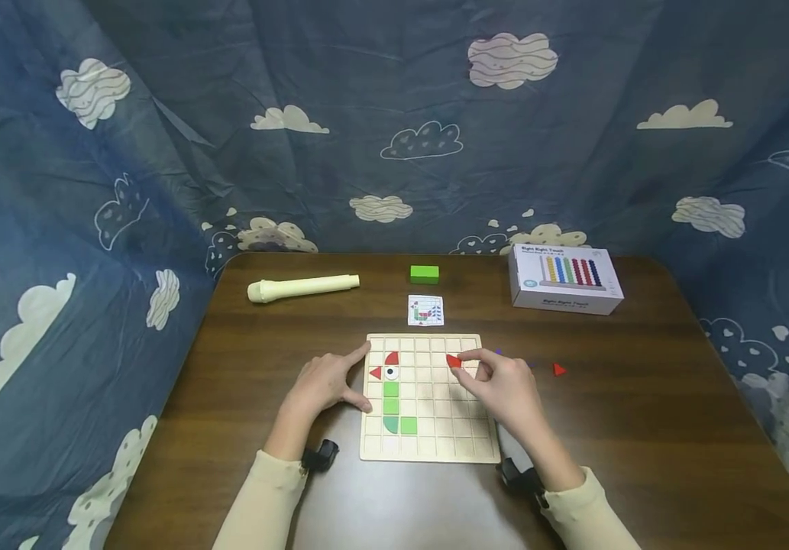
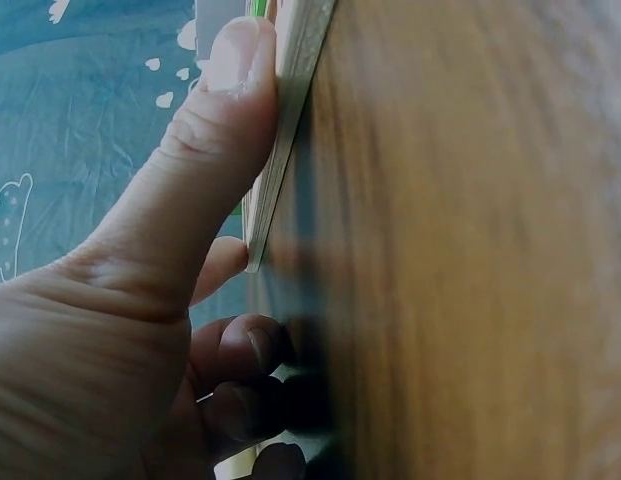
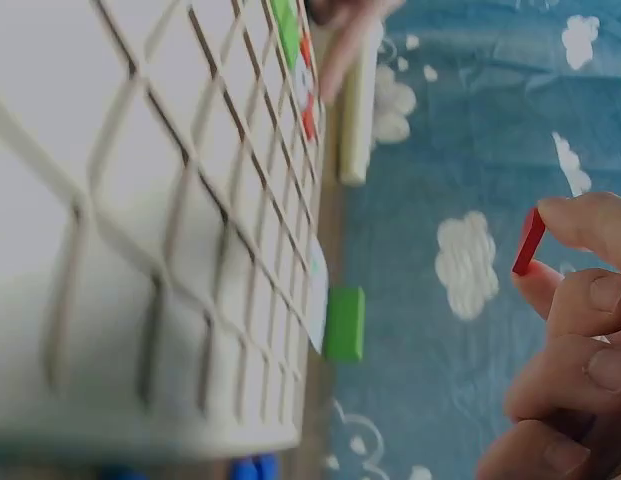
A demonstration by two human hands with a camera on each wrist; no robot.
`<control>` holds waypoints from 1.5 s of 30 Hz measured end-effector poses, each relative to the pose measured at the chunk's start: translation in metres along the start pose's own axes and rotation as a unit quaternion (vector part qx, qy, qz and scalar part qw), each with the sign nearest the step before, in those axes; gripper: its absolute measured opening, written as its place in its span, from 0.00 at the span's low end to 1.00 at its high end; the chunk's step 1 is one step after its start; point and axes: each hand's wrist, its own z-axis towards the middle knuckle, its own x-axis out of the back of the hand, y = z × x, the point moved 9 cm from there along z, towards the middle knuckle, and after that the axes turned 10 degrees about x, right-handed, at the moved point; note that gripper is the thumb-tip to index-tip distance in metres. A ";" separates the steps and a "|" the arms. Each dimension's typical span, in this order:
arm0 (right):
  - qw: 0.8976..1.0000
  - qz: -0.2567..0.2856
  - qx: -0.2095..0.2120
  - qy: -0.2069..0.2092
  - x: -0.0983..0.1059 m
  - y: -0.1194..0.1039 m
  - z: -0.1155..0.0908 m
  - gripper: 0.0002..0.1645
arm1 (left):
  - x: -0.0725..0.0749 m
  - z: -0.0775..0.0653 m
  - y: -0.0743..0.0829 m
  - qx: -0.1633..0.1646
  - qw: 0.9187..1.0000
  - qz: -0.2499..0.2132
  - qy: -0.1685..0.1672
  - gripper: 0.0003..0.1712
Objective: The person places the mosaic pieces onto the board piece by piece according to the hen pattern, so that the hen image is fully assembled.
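Note:
A square wooden grid board (image 1: 435,451) lies on the table. My right hand (image 1: 509,388) pinches a small red tile (image 1: 453,360) between thumb and index finger above the board's upper right part; in the right wrist view this tile (image 3: 529,242) shows edge-on, clear of the grid. At the board's left edge, my left hand (image 1: 321,384) touches the rim with spread thumb and index finger. Down the left columns sit a red quarter-round (image 1: 392,357), a red triangle (image 1: 376,373), an eye tile (image 1: 391,373), several green squares (image 1: 391,406) and a darker green quarter-round (image 1: 391,424).
Behind the board lie a picture card (image 1: 425,311) and a green block (image 1: 425,273). A cream microphone-shaped stick (image 1: 303,288) is at back left, a white box (image 1: 566,283) at back right. Right of the board are a loose red triangle (image 1: 559,369) and small blue pieces partly hidden by my hand.

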 end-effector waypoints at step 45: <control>0.994 -0.027 0.007 -0.109 -0.105 -0.017 -0.020 0.07 | -0.001 0.003 -0.008 0.000 1.000 0.002 0.007 0.71</control>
